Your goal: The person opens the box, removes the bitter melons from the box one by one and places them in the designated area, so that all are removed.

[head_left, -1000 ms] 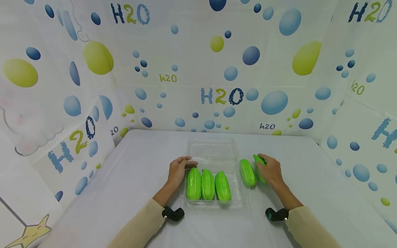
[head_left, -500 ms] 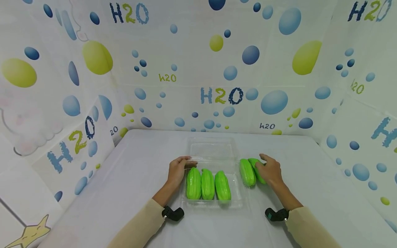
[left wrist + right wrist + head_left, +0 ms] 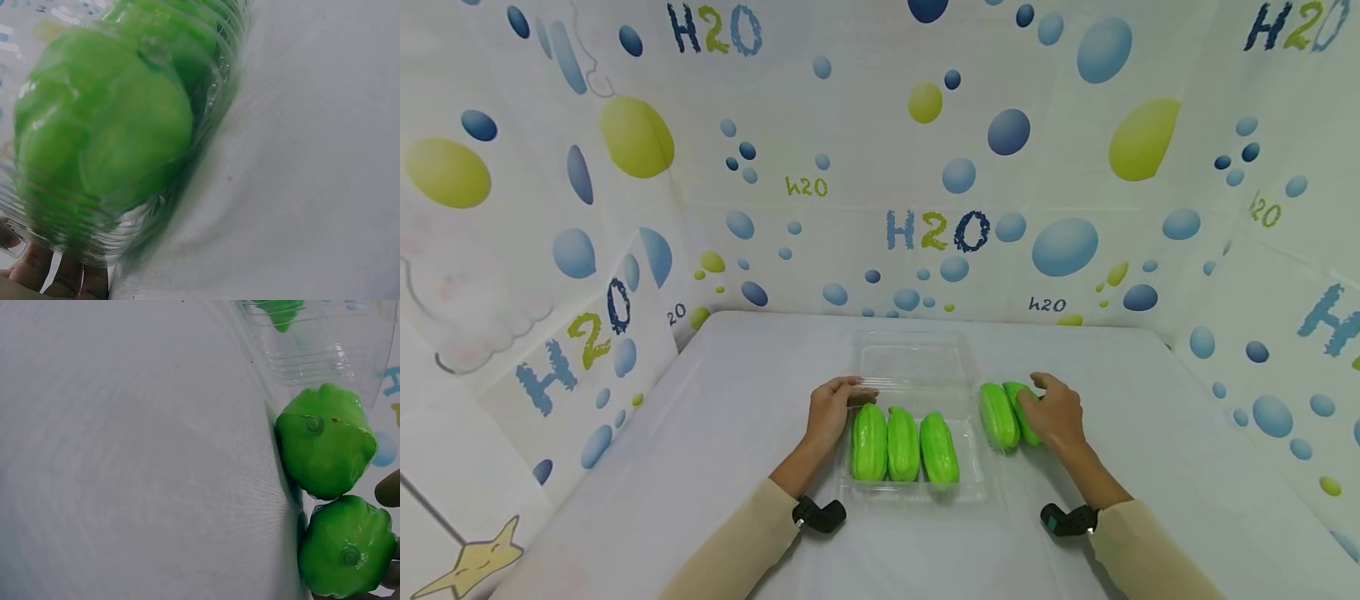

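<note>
Three bright green ridged toy vegetables [image 3: 904,446] lie side by side in a clear plastic clamshell box [image 3: 972,475], its lid [image 3: 913,361] folded back. My left hand [image 3: 829,414] holds the box at its left rear edge; in the left wrist view, fingers [image 3: 65,275] press against the ribbed wall. To the right of the box, one loose green vegetable [image 3: 998,417] lies on the table. Another green vegetable [image 3: 347,547] lies against it, under my right hand [image 3: 1055,412]. The fingers curl along its outer side, partly hidden, while the thumb [image 3: 389,489] is on the near-box side.
A white cloth covers the table [image 3: 737,392]. Behind it and at both sides stand white curtains [image 3: 865,142] printed with blue and green dots and letters. Dark wrist cameras [image 3: 820,516] sit on both wrists.
The vegetable under my right hand has turned, its upper end swinging left against its neighbour. My right forefinger has come away from that end. My left hand and the box stay put.
</note>
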The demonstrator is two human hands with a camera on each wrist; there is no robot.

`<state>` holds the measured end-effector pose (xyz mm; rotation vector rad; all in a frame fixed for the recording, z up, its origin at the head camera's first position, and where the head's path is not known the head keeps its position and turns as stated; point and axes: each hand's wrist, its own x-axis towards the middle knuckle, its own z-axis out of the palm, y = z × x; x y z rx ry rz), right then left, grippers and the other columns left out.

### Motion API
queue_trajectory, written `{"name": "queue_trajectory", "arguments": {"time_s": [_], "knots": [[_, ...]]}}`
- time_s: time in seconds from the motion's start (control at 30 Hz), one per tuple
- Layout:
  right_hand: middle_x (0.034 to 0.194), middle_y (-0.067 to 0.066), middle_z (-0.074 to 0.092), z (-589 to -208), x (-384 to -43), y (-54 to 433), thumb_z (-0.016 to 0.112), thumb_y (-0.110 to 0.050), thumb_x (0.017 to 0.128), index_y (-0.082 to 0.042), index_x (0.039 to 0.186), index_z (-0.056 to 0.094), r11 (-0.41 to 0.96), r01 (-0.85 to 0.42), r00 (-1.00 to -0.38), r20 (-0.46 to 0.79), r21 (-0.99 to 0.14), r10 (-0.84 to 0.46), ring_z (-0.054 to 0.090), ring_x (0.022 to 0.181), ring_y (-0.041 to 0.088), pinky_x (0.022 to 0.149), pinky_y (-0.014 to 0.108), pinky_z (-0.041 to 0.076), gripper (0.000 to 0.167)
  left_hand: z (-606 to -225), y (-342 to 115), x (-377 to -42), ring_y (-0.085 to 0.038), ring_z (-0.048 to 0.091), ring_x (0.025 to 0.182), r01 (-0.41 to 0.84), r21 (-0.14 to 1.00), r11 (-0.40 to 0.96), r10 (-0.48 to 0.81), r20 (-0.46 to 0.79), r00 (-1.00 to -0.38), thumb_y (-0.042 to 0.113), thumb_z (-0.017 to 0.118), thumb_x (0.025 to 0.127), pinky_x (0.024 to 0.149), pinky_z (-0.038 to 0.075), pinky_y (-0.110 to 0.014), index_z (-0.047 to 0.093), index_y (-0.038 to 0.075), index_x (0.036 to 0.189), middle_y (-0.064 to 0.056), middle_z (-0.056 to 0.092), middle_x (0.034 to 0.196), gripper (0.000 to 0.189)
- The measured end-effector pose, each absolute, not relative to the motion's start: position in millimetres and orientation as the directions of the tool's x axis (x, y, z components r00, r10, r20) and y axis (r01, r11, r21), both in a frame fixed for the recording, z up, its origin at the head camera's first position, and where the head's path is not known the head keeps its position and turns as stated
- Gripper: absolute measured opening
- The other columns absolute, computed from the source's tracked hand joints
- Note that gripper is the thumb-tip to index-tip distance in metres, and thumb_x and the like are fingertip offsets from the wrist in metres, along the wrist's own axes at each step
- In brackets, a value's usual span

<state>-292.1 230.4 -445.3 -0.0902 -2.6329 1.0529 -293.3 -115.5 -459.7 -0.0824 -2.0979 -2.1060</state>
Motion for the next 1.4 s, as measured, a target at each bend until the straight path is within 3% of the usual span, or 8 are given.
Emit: {"name": "queue_trajectory", "arguments": {"time_s": [0.43,0.7,0.8,0.87,1.03,1.1,1.27,1.4], "knots": [[0.134,0.027,0.061,-437,-292,228,0.052,-0.028,0.094,0.000,0.140,0.056,0.770,0.018,-0.944,0.243,-0.638,0.223,0.054,0.078,0.030,0.056,0.035,0.039,0.054,-456,-115,-294,-0.032,0.073,0.101,0.155,0.988,-0.020,-0.070,0.153,-0.986,0.008,0.042,0.105,0.087,0.057,-0.033,0.062,-0.009,0.124,-0.020,0.075,0.108,0.032],[0.132,0.027,0.062,-428,-286,213,0.059,-0.027,0.093,-0.002,0.138,0.060,0.739,-0.030,-0.921,0.305,-0.673,0.241,0.052,0.116,0.044,0.080,0.053,0.047,0.051,-458,-115,-294,-0.032,0.073,0.100,0.161,0.987,-0.011,-0.077,0.160,-0.984,0.008,0.042,0.105,0.088,0.057,-0.034,0.062,-0.009,0.123,-0.019,0.076,0.105,0.032],[0.131,0.027,0.062,-425,-284,207,0.059,-0.026,0.092,-0.003,0.137,0.060,0.737,-0.038,-0.919,0.313,-0.675,0.239,0.051,0.113,0.041,0.079,0.051,0.046,0.051,-458,-115,-293,-0.033,0.073,0.101,0.161,0.987,-0.010,-0.074,0.160,-0.984,0.008,0.042,0.106,0.090,0.057,-0.036,0.062,-0.010,0.123,-0.020,0.076,0.105,0.032],[0.125,0.026,0.065,-423,-283,204,0.059,-0.025,0.091,-0.002,0.135,0.062,0.741,-0.055,-0.915,0.331,-0.670,0.232,0.052,0.107,0.038,0.073,0.046,0.046,0.050,-458,-116,-294,-0.035,0.072,0.102,0.157,0.988,-0.008,-0.069,0.156,-0.985,0.008,0.041,0.106,0.092,0.056,-0.039,0.061,-0.010,0.124,-0.021,0.075,0.106,0.033],[0.085,0.021,0.065,-420,-280,198,0.060,-0.020,0.088,-0.002,0.133,0.064,0.738,-0.098,-0.907,0.365,-0.668,0.210,0.050,0.091,0.032,0.055,0.035,0.038,0.049,-451,-117,-289,-0.042,0.070,0.106,0.143,0.990,-0.012,-0.050,0.142,-0.989,0.005,0.038,0.106,0.097,0.053,-0.048,0.059,-0.014,0.125,-0.026,0.073,0.108,0.034],[0.085,0.021,0.065,-419,-278,195,0.060,-0.019,0.088,-0.002,0.133,0.063,0.731,-0.110,-0.909,0.365,-0.674,0.201,0.050,0.091,0.033,0.054,0.036,0.038,0.049,-445,-116,-284,-0.044,0.069,0.107,0.139,0.990,-0.008,-0.042,0.138,-0.990,0.003,0.038,0.105,0.098,0.052,-0.051,0.058,-0.015,0.125,-0.028,0.072,0.109,0.034],[0.126,0.024,0.066,-414,-272,188,0.061,-0.019,0.088,-0.001,0.133,0.063,0.711,-0.140,-0.914,0.366,-0.689,0.175,0.051,0.117,0.042,0.080,0.052,0.047,0.048,-439,-116,-280,-0.046,0.068,0.107,0.137,0.991,-0.006,-0.032,0.137,-0.990,0.002,0.038,0.105,0.099,0.051,-0.053,0.057,-0.016,0.125,-0.030,0.071,0.110,0.033],[0.132,0.023,0.064,-409,-267,180,0.063,-0.017,0.088,0.001,0.131,0.064,0.696,-0.177,-0.911,0.383,-0.695,0.151,0.047,0.128,0.046,0.097,0.060,0.043,0.047,-451,-117,-288,-0.043,0.069,0.105,0.147,0.989,-0.014,-0.040,0.146,-0.988,0.004,0.038,0.106,0.098,0.052,-0.051,0.058,-0.015,0.126,-0.027,0.073,0.108,0.034]]}}
